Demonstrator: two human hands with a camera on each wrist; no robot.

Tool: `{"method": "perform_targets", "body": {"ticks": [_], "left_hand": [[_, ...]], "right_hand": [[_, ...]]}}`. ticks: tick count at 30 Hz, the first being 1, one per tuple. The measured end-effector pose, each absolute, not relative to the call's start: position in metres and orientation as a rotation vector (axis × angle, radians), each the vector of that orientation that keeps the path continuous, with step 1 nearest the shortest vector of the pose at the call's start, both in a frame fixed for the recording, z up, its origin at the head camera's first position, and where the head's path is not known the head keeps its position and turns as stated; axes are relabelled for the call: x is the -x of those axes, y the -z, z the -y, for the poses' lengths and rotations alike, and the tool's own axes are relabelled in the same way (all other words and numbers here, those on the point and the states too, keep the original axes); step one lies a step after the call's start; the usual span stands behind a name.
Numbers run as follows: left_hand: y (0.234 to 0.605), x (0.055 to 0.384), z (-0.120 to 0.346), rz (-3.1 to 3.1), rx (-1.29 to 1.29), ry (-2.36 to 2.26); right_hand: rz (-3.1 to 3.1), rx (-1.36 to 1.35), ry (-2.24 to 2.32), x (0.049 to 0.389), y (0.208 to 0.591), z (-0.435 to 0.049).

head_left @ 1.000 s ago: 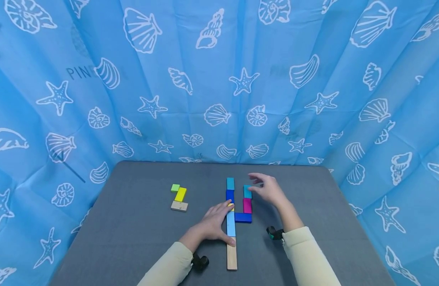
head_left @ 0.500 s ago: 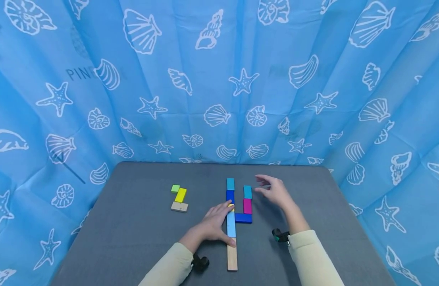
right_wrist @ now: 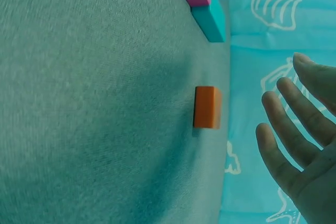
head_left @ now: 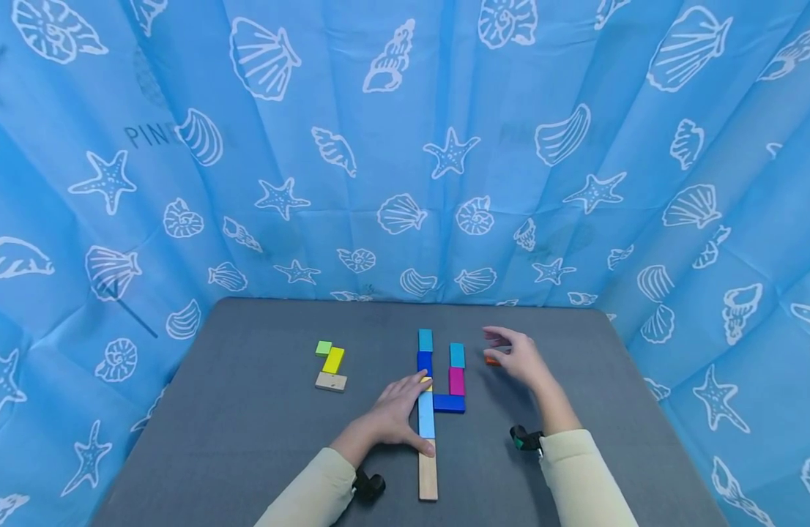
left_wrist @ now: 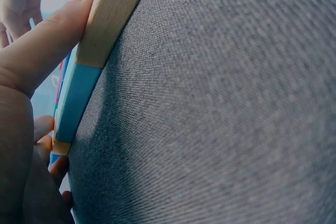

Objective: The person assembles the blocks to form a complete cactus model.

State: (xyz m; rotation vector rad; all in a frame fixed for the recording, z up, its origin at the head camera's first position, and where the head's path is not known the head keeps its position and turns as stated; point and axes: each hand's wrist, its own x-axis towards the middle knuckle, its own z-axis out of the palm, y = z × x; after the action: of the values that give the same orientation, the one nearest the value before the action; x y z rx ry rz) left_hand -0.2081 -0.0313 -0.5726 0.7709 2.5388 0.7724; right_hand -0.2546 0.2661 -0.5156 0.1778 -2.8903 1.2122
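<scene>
1. Our left grip (head_left: 392, 414) is spread wide, thumb at the long, natural-grained wooden block (head_left: 428, 476) and fingertips at the small yellow block (left_wrist: 61, 148). It seems to be steadying the row rather than clasping anything.

2. Between that thumb and those fingertips runs the long, pale blue rectangular block (head_left: 427, 419). Beyond the fingertips, the row goes on with a dark blue rectangular block (head_left: 425, 362) and a teal rectangular block (head_left: 425, 339) at the far end.

3. To the right of our left grip, a dark blue oblong block (head_left: 450, 403) juts sideways from the row. From its outer end, a magenta rectangular block (head_left: 456, 381) and a second teal block (head_left: 457, 355) lead away from us.

4. Our right grip (head_left: 515, 357) is loosely parted and has hold of nothing. Just below its thumb, on the grey tabletop (right_wrist: 105, 51), lies a small orange block (right_wrist: 207, 107), apart from the fingers.

5. Well left of our left grip, a lime green block (head_left: 324, 348), a bright yellow block (head_left: 334, 360) and a short wooden block (head_left: 330, 381) form a zigzag.

6. We judge the row and its right-hand branch laid; the orange block and the zigzag remain unjoined to them.
</scene>
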Motion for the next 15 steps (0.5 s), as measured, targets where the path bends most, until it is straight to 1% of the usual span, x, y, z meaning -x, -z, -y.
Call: {"method": "perform_targets", "body": {"ticks": [15], "left_hand": [[0.576,0.210,0.032,-2.527,-0.773,-0.782]], "right_hand": [[2.926,-0.083,-1.218,0.254,0.523,-0.280]]}}
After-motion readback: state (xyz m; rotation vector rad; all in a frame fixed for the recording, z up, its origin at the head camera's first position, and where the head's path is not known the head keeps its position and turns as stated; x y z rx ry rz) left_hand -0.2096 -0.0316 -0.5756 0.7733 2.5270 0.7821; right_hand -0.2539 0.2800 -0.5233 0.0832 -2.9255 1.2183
